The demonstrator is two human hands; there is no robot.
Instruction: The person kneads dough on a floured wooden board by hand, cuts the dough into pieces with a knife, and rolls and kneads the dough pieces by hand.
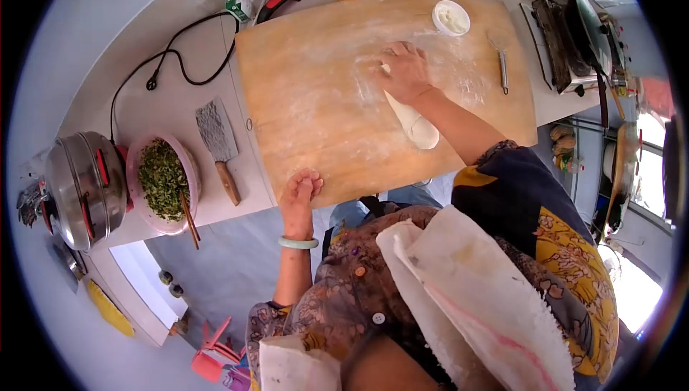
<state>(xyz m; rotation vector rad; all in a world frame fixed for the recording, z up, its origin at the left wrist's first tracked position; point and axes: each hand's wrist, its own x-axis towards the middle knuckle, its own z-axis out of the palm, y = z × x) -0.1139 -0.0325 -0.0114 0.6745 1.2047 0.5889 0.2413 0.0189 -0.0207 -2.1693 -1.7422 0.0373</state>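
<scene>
Dough roll lay right of the frame's centre on the floury board. Right hand open, palm down over its upper end. Left hand near the board's lower edge, fingers curled; couldn't tell if fully closed. Dough looked soft, light, easily dented; best supported mid-length.

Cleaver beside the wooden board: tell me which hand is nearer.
Left. The left hand is at the near edge of the wooden board, right of the cleaver; the right hand is farther right, on the dough.
</scene>
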